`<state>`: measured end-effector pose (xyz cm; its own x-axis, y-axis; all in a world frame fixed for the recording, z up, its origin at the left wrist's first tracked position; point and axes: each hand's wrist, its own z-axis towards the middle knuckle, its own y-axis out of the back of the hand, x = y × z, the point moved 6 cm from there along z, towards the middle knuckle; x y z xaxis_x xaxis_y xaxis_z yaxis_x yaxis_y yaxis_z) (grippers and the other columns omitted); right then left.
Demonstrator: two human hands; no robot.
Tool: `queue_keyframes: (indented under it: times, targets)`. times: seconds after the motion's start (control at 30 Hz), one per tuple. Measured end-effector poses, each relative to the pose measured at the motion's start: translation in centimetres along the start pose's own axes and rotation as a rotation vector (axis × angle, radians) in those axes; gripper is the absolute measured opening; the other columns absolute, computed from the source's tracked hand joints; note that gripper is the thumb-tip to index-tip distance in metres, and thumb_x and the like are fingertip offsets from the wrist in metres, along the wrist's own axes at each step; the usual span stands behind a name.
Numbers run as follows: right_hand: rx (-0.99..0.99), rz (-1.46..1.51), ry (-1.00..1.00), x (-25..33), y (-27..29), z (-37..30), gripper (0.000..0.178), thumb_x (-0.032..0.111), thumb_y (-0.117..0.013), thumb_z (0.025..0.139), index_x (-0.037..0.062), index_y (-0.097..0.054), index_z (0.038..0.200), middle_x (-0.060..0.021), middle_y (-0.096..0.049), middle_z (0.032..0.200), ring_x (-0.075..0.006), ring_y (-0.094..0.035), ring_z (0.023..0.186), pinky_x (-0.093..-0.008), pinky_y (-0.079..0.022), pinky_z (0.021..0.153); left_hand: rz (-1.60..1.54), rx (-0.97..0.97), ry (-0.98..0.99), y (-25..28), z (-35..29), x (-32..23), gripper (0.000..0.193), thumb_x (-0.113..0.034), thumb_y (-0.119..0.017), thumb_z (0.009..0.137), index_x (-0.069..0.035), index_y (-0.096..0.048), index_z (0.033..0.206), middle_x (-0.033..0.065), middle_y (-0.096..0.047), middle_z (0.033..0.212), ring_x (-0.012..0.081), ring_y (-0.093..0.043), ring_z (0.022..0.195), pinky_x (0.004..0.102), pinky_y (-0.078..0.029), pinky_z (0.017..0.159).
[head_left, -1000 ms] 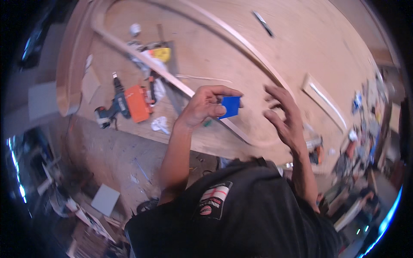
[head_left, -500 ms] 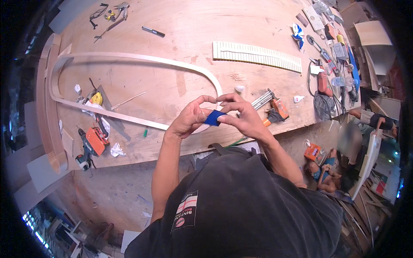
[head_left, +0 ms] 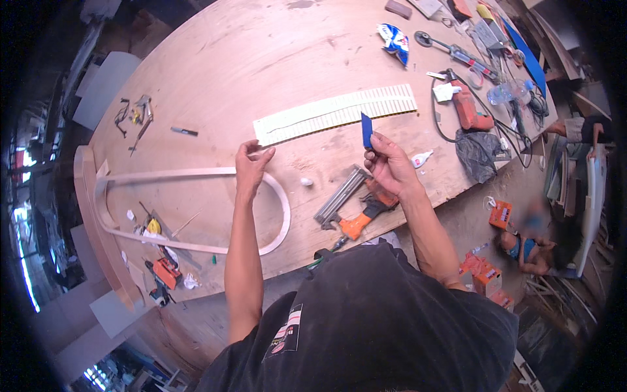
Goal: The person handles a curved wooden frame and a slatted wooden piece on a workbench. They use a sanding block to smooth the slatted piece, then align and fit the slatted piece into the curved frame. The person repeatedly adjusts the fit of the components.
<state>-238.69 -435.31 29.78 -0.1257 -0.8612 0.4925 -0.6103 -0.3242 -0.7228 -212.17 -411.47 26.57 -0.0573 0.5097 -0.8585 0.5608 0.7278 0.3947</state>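
Grip of the right hand [head_left: 392,163] pinches a flat blue piece [head_left: 367,130] above the desk [head_left: 294,59], near the right end of a pale ribbed strip [head_left: 334,114]. The left hand [head_left: 250,164], thumb and fingers spread, is by the strip's left end; whether it touches, I cannot tell. An orange tool [head_left: 354,226] and a wooden loop [head_left: 285,212] also lie on the desk.

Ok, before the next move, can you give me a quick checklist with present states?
1. Right hand grips the flat blue piece: ok.
2. Left hand free of any tool: ok.
3. Left hand touching the pale slotted strip: cannot tell, though close to its left end.
4. Strip lying on the table: ok.
5. Table near right hand free of tools: not ok, an orange power tool lies there.
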Motion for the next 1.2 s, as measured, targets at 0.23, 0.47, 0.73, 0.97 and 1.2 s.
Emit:
queue_keyframes:
  times: [0.23,0.47,0.73,0.97,1.2]
  targets:
    - [-0.284,-0.291,0.207,6.9,9.5,0.6,0.016,0.016,-0.072,0.099,0.0090,-0.067,0.113,0.0037,-0.067,0.090,-0.0081,-0.062,0.076,-0.0241,-0.052,0.068,0.638,-0.126,-0.449,-1.5,6.1,0.6,0.109,-0.017,-0.099,0.056,0.000,-0.044,0.148,0.0221,-0.044,0.150,0.0397,-0.047,0.135,0.0470,-0.040,0.117]
    - [-0.124,0.123,0.128,11.3,14.4,3.2,0.035,0.010,-0.063,0.102,0.0026,-0.059,0.136,-0.0002,-0.060,0.101,-0.0099,-0.057,0.082,-0.0263,-0.052,0.076,0.627,0.011,-0.331,-1.4,7.9,1.2,0.105,-0.011,-0.095,0.054,-0.003,-0.047,0.147,0.0183,-0.042,0.150,0.0396,-0.045,0.137,0.0477,-0.040,0.118]
    - [0.193,0.515,-0.006,9.8,12.6,4.7,0.041,0.003,-0.056,0.101,-0.0005,-0.053,0.142,-0.0033,-0.058,0.102,-0.0123,-0.053,0.084,-0.0272,-0.052,0.078,0.471,0.037,-0.364,-0.4,6.8,0.5,0.097,-0.017,-0.093,0.059,-0.002,-0.047,0.143,0.0180,-0.052,0.141,0.0351,-0.049,0.133,0.0461,-0.043,0.113]
    - [-0.043,0.092,0.098,10.9,13.9,4.7,0.035,0.011,-0.063,0.103,0.0004,-0.058,0.135,-0.0019,-0.064,0.103,-0.0097,-0.060,0.084,-0.0255,-0.056,0.076,-0.131,0.175,-0.138,-1.5,5.0,1.1,0.097,0.000,-0.087,0.069,-0.001,-0.032,0.149,0.0198,-0.066,0.128,0.0272,-0.068,0.114,0.0388,-0.055,0.101]
    - [-0.467,-0.479,0.271,14.9,15.5,7.8,0.028,0.013,-0.069,0.100,-0.0003,-0.065,0.125,-0.0030,-0.070,0.105,-0.0124,-0.066,0.086,-0.0281,-0.057,0.077,-0.425,0.183,0.080,-2.1,3.9,4.3,0.070,-0.007,-0.073,0.093,-0.001,-0.035,0.152,0.0203,-0.064,0.134,0.0264,-0.065,0.122,0.0408,-0.056,0.102]
